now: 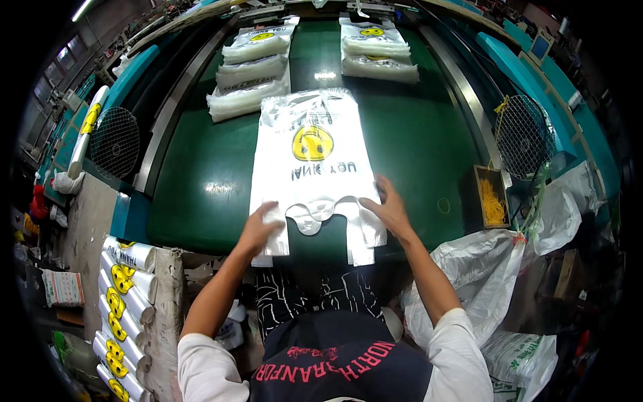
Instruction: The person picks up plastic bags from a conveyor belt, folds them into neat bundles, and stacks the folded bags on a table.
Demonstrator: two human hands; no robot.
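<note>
A flat stack of white plastic T-shirt bags point(315, 177) lies on the green belt in front of me. Its yellow smiley print is upside down, and the handle loops point toward me, overhanging the near edge. My left hand point(260, 228) grips the stack's left side by the handle, with the fingers curled at the edge. On the opposite side, my right hand point(388, 209) has its thumb on top of the bags and the other fingers along the edge. The undersides of both grips are hidden.
Folded bag bundles point(251, 70) lie farther up the green belt point(429, 154), with more bundles point(378, 50) at far right. A wooden box of yellow rubber bands point(492, 201) sits at right. Rolled smiley bags point(124, 295) are piled at lower left. Fan guards point(114, 144) flank the belt.
</note>
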